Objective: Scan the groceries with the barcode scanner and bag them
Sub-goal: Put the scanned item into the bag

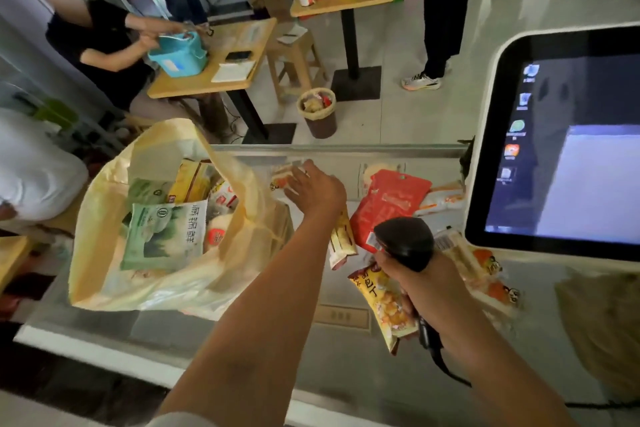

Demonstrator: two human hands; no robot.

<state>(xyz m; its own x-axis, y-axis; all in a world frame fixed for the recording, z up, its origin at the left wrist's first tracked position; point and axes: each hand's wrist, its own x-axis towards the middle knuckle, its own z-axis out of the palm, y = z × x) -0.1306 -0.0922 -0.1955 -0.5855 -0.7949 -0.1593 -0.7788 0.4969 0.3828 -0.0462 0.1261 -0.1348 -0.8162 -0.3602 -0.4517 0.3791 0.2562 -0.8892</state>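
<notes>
A pale yellow plastic bag (104, 274) stands open on the left of the counter, holding a green packet (162, 236) and several other packs. My left hand (317, 189) reaches past the bag's right side, its fingers on a small wrapped snack (280, 175) near the counter's far rail; the grip is blurred. My right hand (412, 274) grips the black barcode scanner (405, 241), its head pointing away from me. Loose on the counter lie a red pouch (391, 201), a yellow snack bag (384, 302), a long bar pack (341, 241) and clear-wrapped packs (481, 270).
A touchscreen terminal (568, 149) fills the right side. The scanner's cable (440, 357) trails toward me. Beyond the counter rail (346, 149) stand a bin (318, 113), wooden tables, a stool and two people. A brownish bag (602, 322) sits at far right.
</notes>
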